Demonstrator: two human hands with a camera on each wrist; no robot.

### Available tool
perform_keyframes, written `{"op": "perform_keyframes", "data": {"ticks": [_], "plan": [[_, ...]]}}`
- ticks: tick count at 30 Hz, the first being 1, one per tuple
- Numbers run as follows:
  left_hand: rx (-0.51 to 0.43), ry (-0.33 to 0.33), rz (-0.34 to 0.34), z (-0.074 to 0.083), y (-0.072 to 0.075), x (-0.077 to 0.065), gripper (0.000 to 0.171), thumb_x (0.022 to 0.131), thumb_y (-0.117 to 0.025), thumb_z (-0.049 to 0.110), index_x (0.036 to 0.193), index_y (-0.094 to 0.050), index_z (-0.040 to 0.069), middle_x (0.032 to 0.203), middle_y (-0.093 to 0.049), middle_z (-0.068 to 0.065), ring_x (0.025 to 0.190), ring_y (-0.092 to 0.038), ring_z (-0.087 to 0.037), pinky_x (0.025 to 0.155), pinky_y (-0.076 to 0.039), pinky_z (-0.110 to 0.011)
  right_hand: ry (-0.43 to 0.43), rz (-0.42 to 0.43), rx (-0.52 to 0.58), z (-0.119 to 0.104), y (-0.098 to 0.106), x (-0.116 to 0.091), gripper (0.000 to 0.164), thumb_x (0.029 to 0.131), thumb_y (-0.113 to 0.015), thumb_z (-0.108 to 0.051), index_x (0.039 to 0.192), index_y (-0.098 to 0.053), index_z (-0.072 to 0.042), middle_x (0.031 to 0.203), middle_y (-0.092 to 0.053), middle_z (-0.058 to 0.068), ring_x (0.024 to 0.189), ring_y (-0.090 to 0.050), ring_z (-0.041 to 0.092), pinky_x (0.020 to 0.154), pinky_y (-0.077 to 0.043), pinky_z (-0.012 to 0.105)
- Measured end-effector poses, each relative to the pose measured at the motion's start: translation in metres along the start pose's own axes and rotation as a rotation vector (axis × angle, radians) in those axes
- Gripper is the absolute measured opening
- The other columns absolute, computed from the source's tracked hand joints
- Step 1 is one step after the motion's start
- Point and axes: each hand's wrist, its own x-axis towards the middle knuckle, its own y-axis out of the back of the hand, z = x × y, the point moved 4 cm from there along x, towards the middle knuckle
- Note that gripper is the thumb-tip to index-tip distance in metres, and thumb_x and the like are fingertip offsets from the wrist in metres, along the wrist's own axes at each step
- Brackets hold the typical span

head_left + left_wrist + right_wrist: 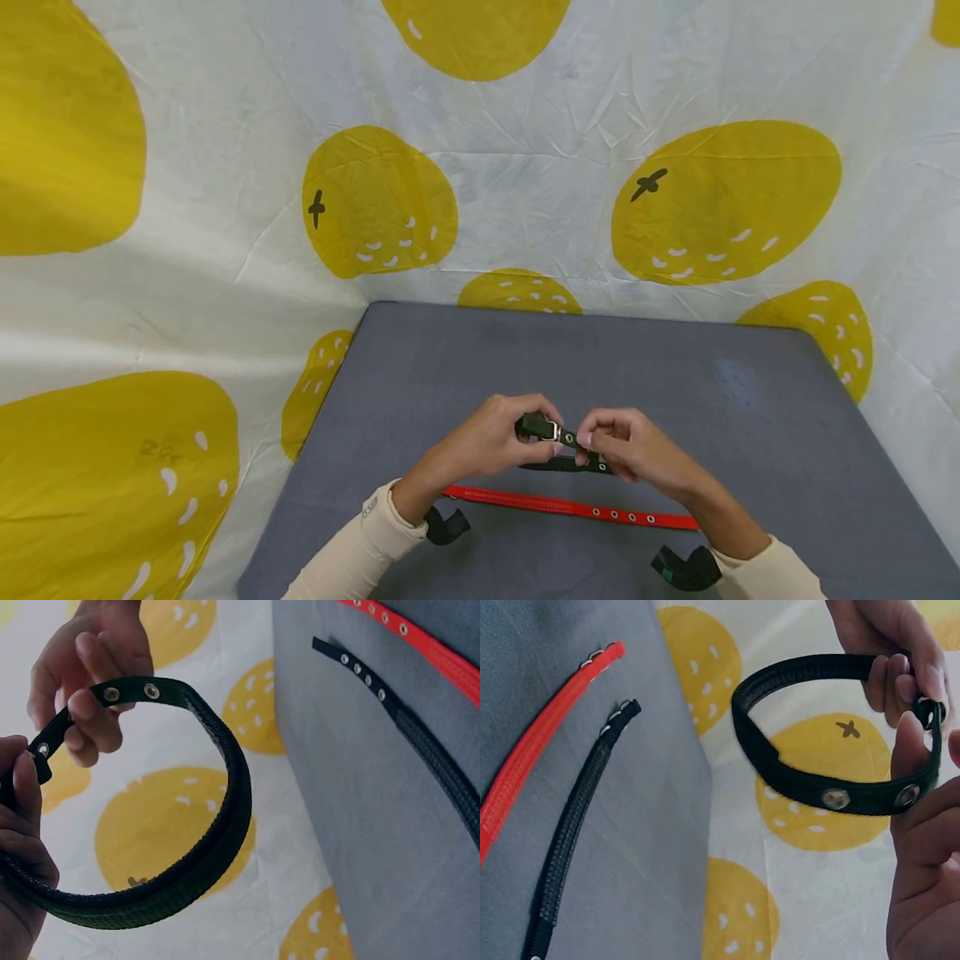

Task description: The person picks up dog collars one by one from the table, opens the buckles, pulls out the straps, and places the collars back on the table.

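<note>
A dark green collar [534,426] with metal eyelets is held up off the table, bent into a loop. My left hand [498,433] grips it at the metal buckle [552,431], through which the strap appears to run. Just to the right, my right hand [637,446] pinches the eyelet part of the strap between thumb and finger. The loop [238,787] hangs wide in the left wrist view. In the right wrist view, fingers partly cover the buckle [930,712], so the strap's exact lie there is hard to see.
Below the hands, a red collar [525,500] lies stretched across the grey table [465,358]. Behind it lies a black collar [558,463] with eyelets, partly hidden by the hands. White cloth [532,208] printed with yellow fruit hangs around the table.
</note>
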Motion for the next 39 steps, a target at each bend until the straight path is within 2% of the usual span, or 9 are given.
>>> {"op": "perform_keyframes", "data": {"ticks": [4, 9, 11, 18, 21, 26, 31, 39], "plan": [[-0.010, 0.000, -0.013, 0.0000, -0.0009, 0.0001, 0.019, 0.094, -0.072, 0.016, 0.112, -0.067, 0.016, 0.097, -0.071, 0.003, 0.065, -0.055, 0.000, 0.062, -0.049, -0.018, -0.031, 0.024, -0.071, -0.0013, -0.0024, 0.0037, 0.022, 0.104, -0.055, -0.017, 0.098, -0.064, 0.002, 0.080, -0.067, 0.017, 0.043, -0.036, 0.009, 0.037, -0.033, 0.027], [0.000, -0.004, -0.021, 0.0005, -0.0017, 0.0002, 0.019, 0.094, -0.073, 0.018, 0.112, -0.067, 0.016, 0.097, -0.070, 0.005, 0.066, -0.054, 0.000, 0.062, -0.048, -0.017, -0.042, 0.045, -0.104, 0.0008, -0.0052, 0.0063, 0.026, 0.104, -0.056, -0.017, 0.089, -0.060, 0.004, 0.070, -0.064, 0.005, 0.044, -0.036, 0.006, 0.037, -0.034, 0.027], [0.009, -0.005, -0.022, 0.0008, -0.0019, 0.0005, 0.019, 0.094, -0.072, 0.018, 0.112, -0.066, 0.017, 0.097, -0.069, 0.006, 0.067, -0.054, 0.000, 0.062, -0.048, -0.017, -0.037, 0.046, -0.104, 0.0009, -0.0055, 0.0067, 0.027, 0.104, -0.056, -0.017, 0.086, -0.058, 0.004, 0.069, -0.062, 0.005, 0.044, -0.037, 0.006, 0.038, -0.034, 0.026], [0.004, -0.014, -0.017, 0.0003, -0.0028, 0.0009, 0.021, 0.094, -0.072, 0.017, 0.113, -0.066, 0.016, 0.095, -0.069, 0.005, 0.067, -0.053, 0.000, 0.061, -0.047, -0.017, -0.013, 0.039, -0.070, -0.0017, -0.0053, 0.0069, 0.029, 0.104, -0.054, -0.016, 0.081, -0.054, 0.002, 0.068, -0.051, 0.029, 0.043, -0.035, 0.010, 0.038, -0.032, 0.026], [0.002, -0.017, -0.009, 0.0005, -0.0026, 0.0011, 0.020, 0.094, -0.072, 0.017, 0.113, -0.066, 0.017, 0.092, -0.068, 0.006, 0.065, -0.052, 0.000, 0.060, -0.048, -0.017, 0.018, 0.031, -0.038, -0.0031, -0.0049, 0.0063, 0.030, 0.104, -0.053, -0.013, 0.078, -0.050, 0.002, 0.066, -0.046, 0.028, 0.041, -0.032, 0.016, 0.037, -0.030, 0.027], [0.000, -0.011, 0.002, 0.0011, -0.0016, 0.0008, 0.019, 0.094, -0.072, 0.017, 0.112, -0.065, 0.019, 0.087, -0.066, 0.008, 0.065, -0.053, 0.001, 0.059, -0.049, -0.018, 0.088, 0.018, 0.013, -0.0056, -0.0043, 0.0052, 0.031, 0.104, -0.050, -0.006, 0.074, -0.045, 0.002, 0.061, -0.041, 0.018, 0.040, -0.027, 0.023, 0.036, -0.027, 0.029], [0.004, -0.008, 0.008, 0.0004, -0.0009, -0.0001, 0.020, 0.094, -0.071, 0.019, 0.113, -0.066, 0.019, 0.085, -0.066, 0.009, 0.066, -0.053, 0.001, 0.060, -0.049, -0.018, 0.096, 0.029, 0.025, -0.0056, -0.0044, 0.0042, 0.031, 0.103, -0.050, -0.004, 0.072, -0.044, 0.000, 0.060, -0.045, 0.013, 0.040, -0.028, 0.018, 0.036, -0.027, 0.028], [0.009, -0.006, 0.009, -0.0010, 0.0004, -0.0017, 0.019, 0.093, -0.071, 0.017, 0.112, -0.066, 0.019, 0.083, -0.065, 0.008, 0.063, -0.051, 0.000, 0.058, -0.048, -0.019, 0.068, 0.000, -0.005, -0.0073, -0.0030, 0.0003, 0.022, 0.104, -0.052, -0.006, 0.087, -0.061, 0.004, 0.074, -0.068, 0.014, 0.040, -0.037, 0.030, 0.033, -0.032, 0.032]]}}
